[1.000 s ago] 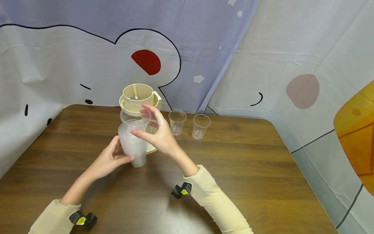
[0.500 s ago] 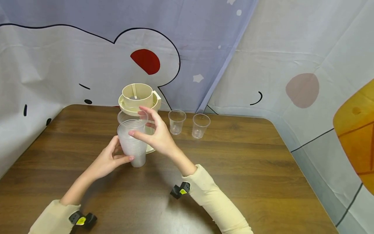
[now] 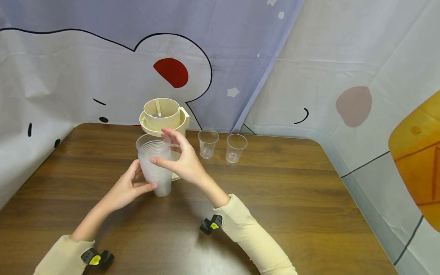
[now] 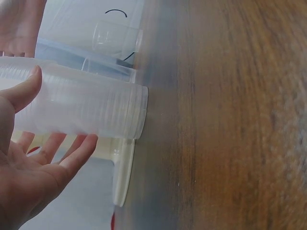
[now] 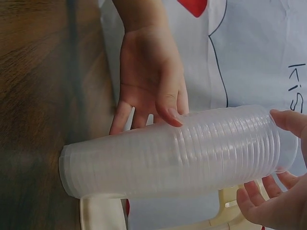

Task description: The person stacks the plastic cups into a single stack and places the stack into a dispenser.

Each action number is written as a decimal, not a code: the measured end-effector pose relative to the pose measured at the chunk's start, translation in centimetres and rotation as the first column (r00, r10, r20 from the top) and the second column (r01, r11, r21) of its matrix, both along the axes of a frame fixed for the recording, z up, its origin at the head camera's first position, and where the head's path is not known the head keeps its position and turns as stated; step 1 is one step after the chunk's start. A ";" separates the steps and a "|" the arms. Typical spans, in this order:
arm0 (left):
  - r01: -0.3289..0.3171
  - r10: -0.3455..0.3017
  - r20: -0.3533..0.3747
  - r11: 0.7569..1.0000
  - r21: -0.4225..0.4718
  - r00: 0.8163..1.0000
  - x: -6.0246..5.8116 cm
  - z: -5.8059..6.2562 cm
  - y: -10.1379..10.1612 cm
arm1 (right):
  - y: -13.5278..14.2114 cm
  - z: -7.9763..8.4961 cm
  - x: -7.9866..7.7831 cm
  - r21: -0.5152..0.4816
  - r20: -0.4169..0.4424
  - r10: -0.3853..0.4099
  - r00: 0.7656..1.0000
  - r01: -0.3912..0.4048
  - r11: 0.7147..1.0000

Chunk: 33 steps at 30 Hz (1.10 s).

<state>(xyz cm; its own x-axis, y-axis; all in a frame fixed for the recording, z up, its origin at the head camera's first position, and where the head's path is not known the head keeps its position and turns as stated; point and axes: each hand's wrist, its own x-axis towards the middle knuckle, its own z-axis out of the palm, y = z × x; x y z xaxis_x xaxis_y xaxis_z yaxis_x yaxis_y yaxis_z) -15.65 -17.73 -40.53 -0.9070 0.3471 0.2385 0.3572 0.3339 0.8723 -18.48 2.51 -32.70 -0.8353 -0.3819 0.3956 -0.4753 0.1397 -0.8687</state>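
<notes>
A tall stack of clear plastic cups point(image 3: 159, 181) stands upright on the table, slightly tilted. My left hand point(image 3: 126, 189) grips its lower part, thumb in front and fingers behind; in the left wrist view the stack point(image 4: 91, 103) lies between thumb and fingers. At the top, my right hand point(image 3: 185, 162) holds the uppermost plastic cup point(image 3: 143, 141), whose rim sticks up above the others. In the right wrist view that cup's rim point(image 5: 289, 151) shows between the right thumb and fingertips. Part of the rim is hidden behind the fingers.
Just behind the stack stands a cream plastic stand point(image 3: 161, 123) with a ring-shaped top and round base. Two single clear cups, a left one point(image 3: 207, 146) and a right one point(image 3: 235, 149), stand near the back edge of the wooden table point(image 3: 292, 198). A printed cloth point(image 3: 247, 76) hangs behind.
My right hand has moved slightly down and left, and the uppermost cup has sunk closer to the stack. The left hand stays in place.
</notes>
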 end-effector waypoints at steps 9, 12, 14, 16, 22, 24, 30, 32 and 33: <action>0.002 -0.002 -0.008 1.000 0.001 1.000 0.0 -0.1 0.0 | 0.0 -0.1 0.1 0.006 -0.009 0.003 1.000 -0.003 1.000; 0.004 -0.004 0.001 1.000 -0.001 1.000 0.0 0.0 0.0 | 0.1 -0.1 0.1 0.009 -0.005 0.009 1.000 -0.009 1.000; 0.007 -0.007 0.004 1.000 0.000 1.000 0.0 0.0 0.0 | 0.1 -0.2 0.2 0.011 0.001 0.011 1.000 -0.011 1.000; 0.010 -0.010 0.006 1.000 0.004 1.000 0.1 0.0 0.0 | 0.1 -0.2 0.2 0.015 0.009 0.011 1.000 -0.011 1.000; 0.012 -0.012 0.003 1.000 0.005 1.000 0.0 0.0 0.0 | 0.2 -0.3 0.3 0.024 0.018 0.011 1.000 -0.011 1.000; 0.011 -0.011 0.006 1.000 0.002 1.000 0.0 0.1 0.0 | 0.2 -0.3 0.3 0.025 0.016 0.012 1.000 -0.013 1.000; 0.006 -0.006 0.009 1.000 -0.001 1.000 0.0 0.0 0.0 | 0.2 -0.4 0.2 0.023 0.005 0.020 1.000 -0.020 1.000; 0.005 -0.004 0.011 1.000 -0.003 1.000 0.0 -0.1 0.0 | 0.2 -0.5 0.2 0.023 0.003 0.020 1.000 -0.021 1.000; 0.004 -0.004 0.010 1.000 -0.003 1.000 0.0 -0.1 0.0 | 0.2 -0.5 0.2 0.023 0.003 0.021 1.000 -0.021 1.000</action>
<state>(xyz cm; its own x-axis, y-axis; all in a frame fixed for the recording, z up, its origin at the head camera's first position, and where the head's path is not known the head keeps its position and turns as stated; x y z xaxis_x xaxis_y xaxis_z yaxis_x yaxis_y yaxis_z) -15.69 -17.75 -40.62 -0.9080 0.3512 0.2285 0.3498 0.3353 0.8748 -18.24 2.76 -33.21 -0.8281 -0.4080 0.3845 -0.4761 0.1495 -0.8666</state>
